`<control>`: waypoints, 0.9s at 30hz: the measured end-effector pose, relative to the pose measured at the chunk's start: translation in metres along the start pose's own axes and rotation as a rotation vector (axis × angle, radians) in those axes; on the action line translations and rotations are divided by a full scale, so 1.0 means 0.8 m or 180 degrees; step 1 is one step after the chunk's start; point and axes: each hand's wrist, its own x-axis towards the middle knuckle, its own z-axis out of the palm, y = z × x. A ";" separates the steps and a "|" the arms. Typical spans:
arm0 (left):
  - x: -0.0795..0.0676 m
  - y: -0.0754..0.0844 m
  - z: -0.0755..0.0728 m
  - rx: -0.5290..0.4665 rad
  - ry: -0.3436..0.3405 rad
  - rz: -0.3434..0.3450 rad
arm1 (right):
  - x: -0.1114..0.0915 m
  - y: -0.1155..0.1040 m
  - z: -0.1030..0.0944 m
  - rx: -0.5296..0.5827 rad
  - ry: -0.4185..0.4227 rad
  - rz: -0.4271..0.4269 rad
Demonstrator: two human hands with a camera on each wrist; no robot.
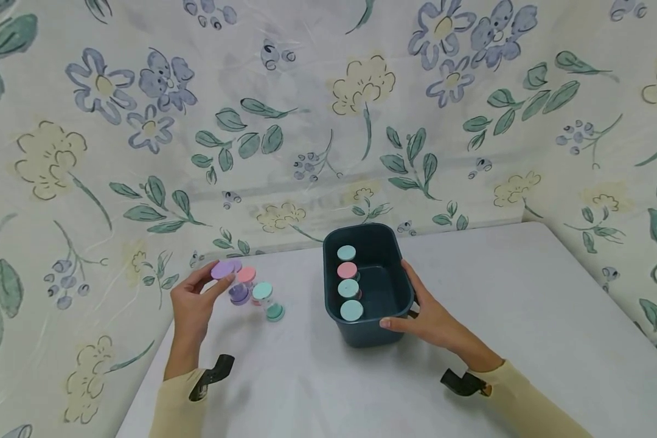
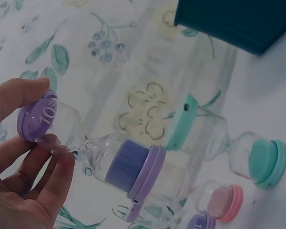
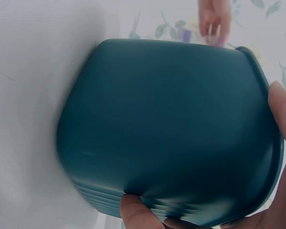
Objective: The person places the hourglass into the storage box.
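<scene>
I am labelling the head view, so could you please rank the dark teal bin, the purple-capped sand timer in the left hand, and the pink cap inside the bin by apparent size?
1. Dark teal bin, by far the largest.
2. Purple-capped sand timer, held in the left hand.
3. Pink cap; only its top shows, and it looks close to the timer's purple cap alone.

7 sand timers (image 1: 349,286), 1 bin (image 1: 385,243), 2 hands (image 1: 194,304).

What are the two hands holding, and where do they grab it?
Left hand pinches the purple sand timer by its end cap. Right hand grips the blue bin by its rim.
</scene>
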 end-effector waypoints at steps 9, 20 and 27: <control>-0.004 0.043 0.015 -0.0582 -0.0239 0.0355 | 0.000 0.000 0.001 0.0049 -0.0013 -0.0002; -0.007 0.088 0.044 -0.0668 -0.0540 0.0652 | 0.000 0.000 0.000 0.0008 -0.0001 -0.0028; -0.006 0.104 0.069 -0.0795 -0.0810 0.0786 | 0.000 0.000 0.000 0.0004 0.0007 -0.0035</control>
